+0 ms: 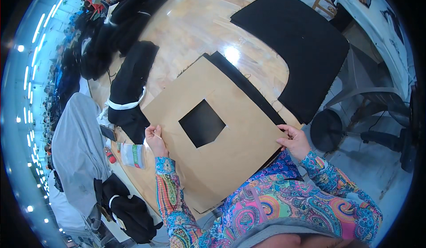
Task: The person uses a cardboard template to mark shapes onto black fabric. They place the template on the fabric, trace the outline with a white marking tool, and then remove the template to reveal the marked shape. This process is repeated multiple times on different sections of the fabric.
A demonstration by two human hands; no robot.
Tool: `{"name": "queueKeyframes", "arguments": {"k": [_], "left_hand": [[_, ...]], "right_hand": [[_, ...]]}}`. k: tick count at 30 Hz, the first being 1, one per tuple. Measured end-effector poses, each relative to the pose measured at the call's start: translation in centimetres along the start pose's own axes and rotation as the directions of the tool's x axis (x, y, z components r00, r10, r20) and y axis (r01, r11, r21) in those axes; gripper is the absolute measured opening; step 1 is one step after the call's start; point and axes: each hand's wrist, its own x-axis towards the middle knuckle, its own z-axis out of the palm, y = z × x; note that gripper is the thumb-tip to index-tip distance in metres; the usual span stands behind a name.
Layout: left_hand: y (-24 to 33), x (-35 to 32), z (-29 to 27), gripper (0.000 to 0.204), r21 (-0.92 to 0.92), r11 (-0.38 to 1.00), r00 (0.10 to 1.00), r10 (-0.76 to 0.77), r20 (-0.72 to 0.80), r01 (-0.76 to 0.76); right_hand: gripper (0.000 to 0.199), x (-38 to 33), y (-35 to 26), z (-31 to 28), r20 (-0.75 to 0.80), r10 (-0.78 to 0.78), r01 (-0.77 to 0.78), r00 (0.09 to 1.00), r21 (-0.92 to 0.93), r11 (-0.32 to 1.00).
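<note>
Nearest to me, seen from the head camera, are colourful paisley sleeves (167, 190) leading to two bare hands. The left hand (157, 142) is curled at the left edge of a large sheet of brown card (217, 170); something thin and pale seems to show between its fingers, and I cannot tell how firmly they grip the card. The right hand (294, 141) pinches the card's right corner, thumb on top. With hands at opposite sides, the card is probably being kept flat and straight.

The card lies slantwise before the body, over black cloth (235, 72) that juts out along its upper right edge; a square opening in its middle shows black.

Left of the card, on the wooden tabletop (195, 26), sit a clear packet (132, 155) and a small red item (110, 155), perhaps set aside within reach. Beyond is a black bundle (134, 68), its white tie likely keeping it together. Farther right, a curved black panel (306, 43) lies spread flat.
</note>
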Motion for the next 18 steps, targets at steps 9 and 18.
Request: {"name": "queueKeyframes", "arguments": {"k": [9,18], "left_hand": [[-0.72,1.01,1.11,0.013,0.024,0.998,0.998,-0.063,0.014,0.063],[-0.77,1.24,1.01,0.014,0.057,0.997,0.998,-0.062,0.011,0.061]], "right_hand": [[0.043,-0.07,-0.47,0.04,-0.085,0.014,-0.014,0.996,0.001,1.0],[0.044,0.03,-0.07,0.01,-0.08,0.022,-0.02,0.997,0.023,1.0]]}}
